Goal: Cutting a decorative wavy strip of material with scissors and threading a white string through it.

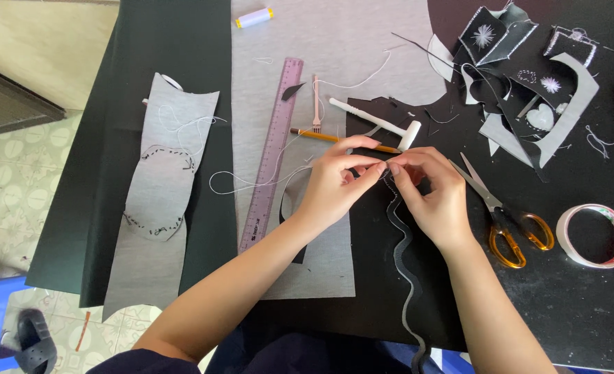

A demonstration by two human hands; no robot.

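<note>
Wavy grey fabric strip (398,228) pinched between both hands (383,181), trailing toward the person.

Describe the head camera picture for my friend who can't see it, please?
Two bare hands, left hand and right hand, meet fingertip to fingertip, pinching a wavy dark fabric strip over a black table. Around them lie orange-handled scissors, a tape roll, a purple ruler, a pencil and a stitched grey fabric piece.

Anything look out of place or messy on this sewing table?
Nothing damaged. Fabric offcuts lie heaped at the far right, loose threads trail across the grey cloth, and the scissors lie open beside the right hand.
</note>
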